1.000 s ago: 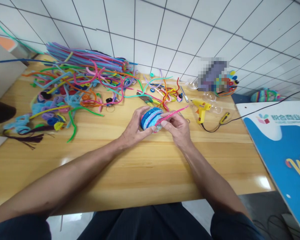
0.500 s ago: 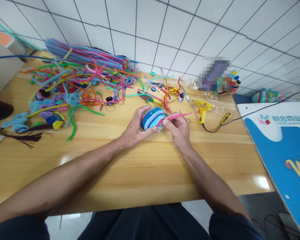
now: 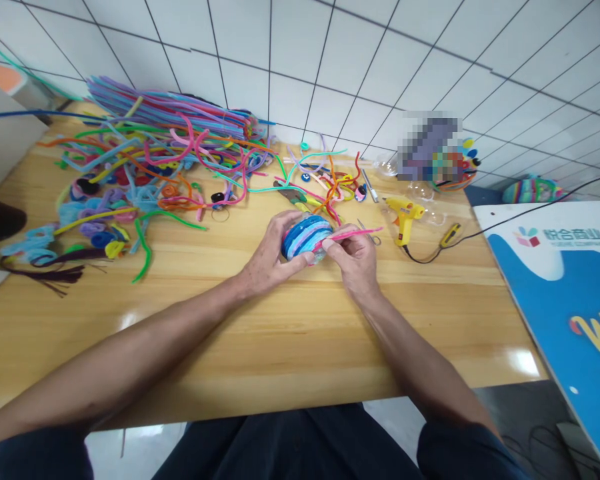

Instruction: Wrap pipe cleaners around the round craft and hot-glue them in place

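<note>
A ball wrapped in blue, light blue and lilac pipe cleaners (image 3: 303, 238) is held above the middle of the table. My left hand (image 3: 275, 253) grips it from the left, thumb along its near side and fingers round the back. At the ball's right side, my right hand (image 3: 354, 257) pinches a pink pipe cleaner (image 3: 360, 233) between thumb and fingers. One end of that strand meets the ball; the other sticks out to the right past the hand. The ball's lower right part looks clear and uncovered.
Loose coloured pipe cleaners (image 3: 145, 167) heap up at the left, with a long bundle (image 3: 170, 110) behind. Pliers (image 3: 291, 193) lie beyond the ball. A yellow glue gun (image 3: 404, 217) with a black cord stands right. A blue-and-white board (image 3: 550, 280) borders the table's right.
The ball and both hands keep nearly the same place. The pink pipe cleaner has shifted slightly at the ball's right side, and my right hand has moved a little left.
</note>
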Demonstrator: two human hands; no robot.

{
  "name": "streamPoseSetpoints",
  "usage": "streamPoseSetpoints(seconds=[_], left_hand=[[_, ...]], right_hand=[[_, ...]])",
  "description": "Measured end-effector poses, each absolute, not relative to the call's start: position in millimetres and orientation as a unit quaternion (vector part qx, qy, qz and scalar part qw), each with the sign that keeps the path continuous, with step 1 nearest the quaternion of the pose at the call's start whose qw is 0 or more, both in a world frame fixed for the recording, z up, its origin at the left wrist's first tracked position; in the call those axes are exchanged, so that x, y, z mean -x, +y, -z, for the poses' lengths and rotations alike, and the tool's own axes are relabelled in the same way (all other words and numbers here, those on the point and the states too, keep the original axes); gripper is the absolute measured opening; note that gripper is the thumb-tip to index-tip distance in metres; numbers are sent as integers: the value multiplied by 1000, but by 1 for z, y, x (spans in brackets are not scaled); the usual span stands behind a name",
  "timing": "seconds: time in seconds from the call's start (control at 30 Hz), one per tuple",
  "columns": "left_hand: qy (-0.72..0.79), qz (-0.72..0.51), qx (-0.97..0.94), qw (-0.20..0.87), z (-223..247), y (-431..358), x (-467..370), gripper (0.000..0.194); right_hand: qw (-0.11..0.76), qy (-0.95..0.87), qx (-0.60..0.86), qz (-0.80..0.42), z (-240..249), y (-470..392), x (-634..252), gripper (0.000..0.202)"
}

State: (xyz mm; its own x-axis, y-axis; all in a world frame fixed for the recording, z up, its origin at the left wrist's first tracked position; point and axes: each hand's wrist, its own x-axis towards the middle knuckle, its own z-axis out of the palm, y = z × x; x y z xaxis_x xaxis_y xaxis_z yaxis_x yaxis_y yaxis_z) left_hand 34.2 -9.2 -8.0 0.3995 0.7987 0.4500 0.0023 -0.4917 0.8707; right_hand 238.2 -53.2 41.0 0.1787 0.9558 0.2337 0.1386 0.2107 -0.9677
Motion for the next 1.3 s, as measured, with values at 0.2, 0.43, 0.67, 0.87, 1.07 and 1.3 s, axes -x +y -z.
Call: streamPoseSetpoints(seconds=[0.2, 0.43, 0.67, 0.87, 1.07, 1.3], left_hand=[[286, -491, -703, 429, 4, -13, -39, 76], [277, -508, -701, 417, 4, -13, -41, 68], [273, -511, -705, 410, 6, -12, -39, 65], [286, -510, -698, 413, 6, -12, -40, 68], [278, -513, -706, 401, 7, -10, -40, 66], [298, -511, -702, 395, 2, -15, -42, 71]], right_hand=[[562, -556, 513, -334, -44, -58, -234, 21], [562, -552, 510, -346, -47, -62, -232, 16], [578, -528, 507, -361, -42, -61, -234, 20], [577, -519, 515, -364, -37, -59, -234, 26], [574, -522, 513, -366, -36, -58, -234, 23], [569, -523, 519, -365, -37, -58, -235, 28]])
